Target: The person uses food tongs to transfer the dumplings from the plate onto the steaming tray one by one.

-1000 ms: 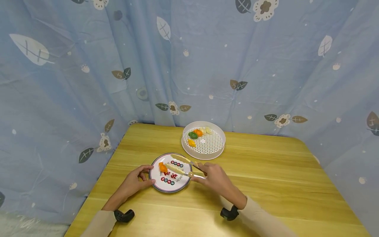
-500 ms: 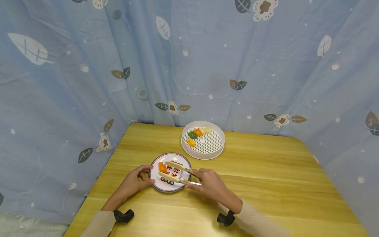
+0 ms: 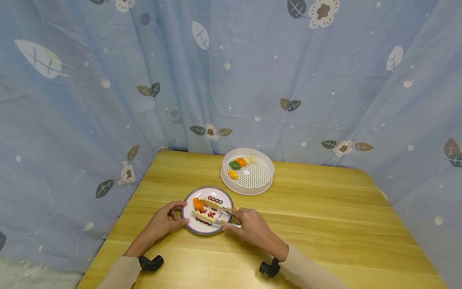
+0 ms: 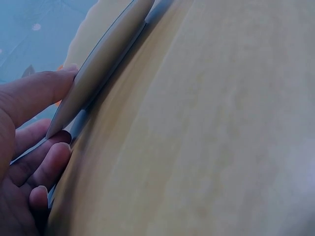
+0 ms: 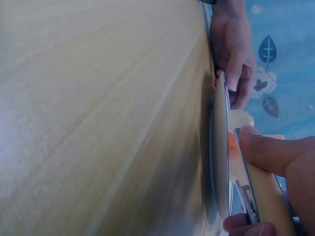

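Observation:
A white plate (image 3: 191,228) with a dark rim and red lettering lies on the table. On its left part sits a small, lumpy orange piece (image 3: 198,204). My left hand (image 3: 164,220) holds the plate's left edge, thumb and fingers on the rim; in the left wrist view the thumb (image 4: 44,91) lies over the rim and fingers curl below it. My right hand (image 3: 250,226) grips a pair of metal tongs (image 3: 213,204) with pale yellowish ends. The tongs are spread over the plate, the upper tip at the orange piece's right side and the lower tip just below it.
Behind the plate stands a round white tray (image 3: 249,191) with a perforated bottom. Inside are a green piece (image 3: 235,165), an orange piece (image 3: 241,161), a yellow piece (image 3: 233,174) and pale pieces (image 3: 253,159). A blue patterned curtain (image 3: 245,80) hangs behind the wooden table (image 3: 325,208).
My right hand has moved left and slightly down, bringing the spread tongs closer to the orange piece on the plate. The left hand stays on the rim.

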Demonstrator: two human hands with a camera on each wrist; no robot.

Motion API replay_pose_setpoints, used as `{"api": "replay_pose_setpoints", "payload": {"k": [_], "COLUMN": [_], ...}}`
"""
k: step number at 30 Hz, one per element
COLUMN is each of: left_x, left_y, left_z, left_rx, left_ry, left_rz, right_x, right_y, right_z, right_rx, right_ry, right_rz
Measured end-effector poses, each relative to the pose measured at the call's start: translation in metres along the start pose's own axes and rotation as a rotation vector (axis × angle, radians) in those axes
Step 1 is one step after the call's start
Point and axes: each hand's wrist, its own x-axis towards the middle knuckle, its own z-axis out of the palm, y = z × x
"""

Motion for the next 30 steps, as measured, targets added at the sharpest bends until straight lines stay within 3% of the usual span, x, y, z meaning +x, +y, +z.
{"api": "replay_pose_setpoints", "payload": {"k": [18,30], "left_x": [0.0010,0.0009], "left_y": [-0.0044,-0.0010], "left_z": [0.0000,0.0013], "left_rx": [0.040,0.013], "left_ry": [-0.001,0.004], "left_rz": [-0.017,-0.006], "right_x": [0.0018,-0.0025], "right_y": [-0.0036,0.0013], "right_z": [0.0079,0.0026], "right_rx": [0.010,0.019], "right_ry": [0.058,0.098], "right_rz": [-0.035,-0.057]}}
